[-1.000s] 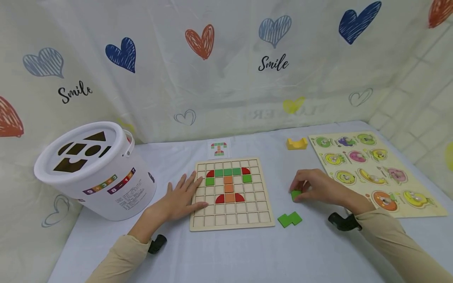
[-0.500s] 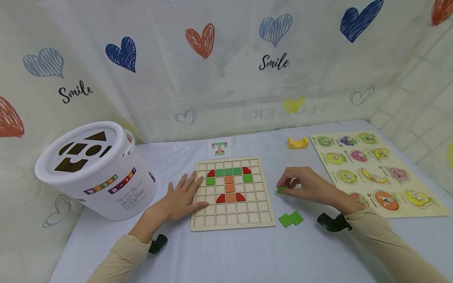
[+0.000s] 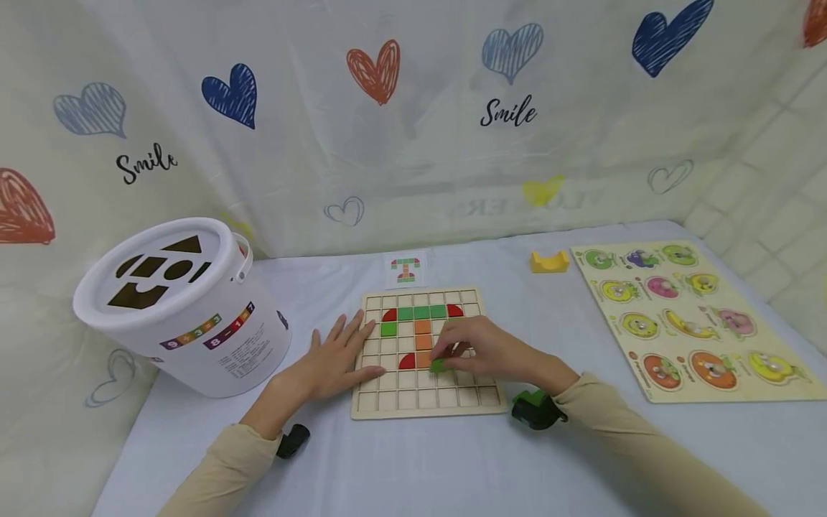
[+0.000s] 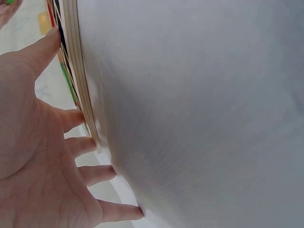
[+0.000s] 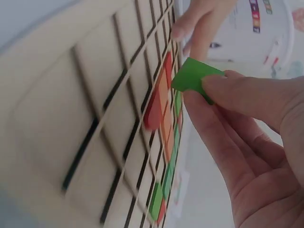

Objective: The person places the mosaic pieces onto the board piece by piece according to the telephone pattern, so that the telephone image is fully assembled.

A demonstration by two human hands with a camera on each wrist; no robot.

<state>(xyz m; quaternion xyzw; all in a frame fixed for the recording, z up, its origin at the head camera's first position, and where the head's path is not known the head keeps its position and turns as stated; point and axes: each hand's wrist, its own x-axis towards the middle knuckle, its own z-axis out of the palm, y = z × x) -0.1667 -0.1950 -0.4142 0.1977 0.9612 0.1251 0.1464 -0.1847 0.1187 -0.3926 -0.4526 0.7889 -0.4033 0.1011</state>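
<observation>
A wooden grid board [image 3: 394, 402] lies on the table with red, green and orange tiles set in its squares. My right hand [image 3: 487, 348] is over the board's right half, pinching a green square tile [image 5: 194, 78] between thumb and fingertips; in the right wrist view the tile is tilted above the grid. Spread flat, my left hand [image 3: 332, 362] rests at the board's left edge, its thumb and some fingertips touching the edge in the left wrist view. A loose green tile [image 3: 531, 397] is partly hidden behind the right wrist camera.
A small pattern card [image 3: 407, 268] lies beyond the board. To the left stands a white bucket [image 3: 213, 345] with shaped holes in its lid. A yellow block [image 3: 549, 263] and a fruit puzzle board [image 3: 698, 337] lie to the right.
My right hand has carried the green tile left from the tablecloth to over the grid board. The left hand has stayed at the board's edge.
</observation>
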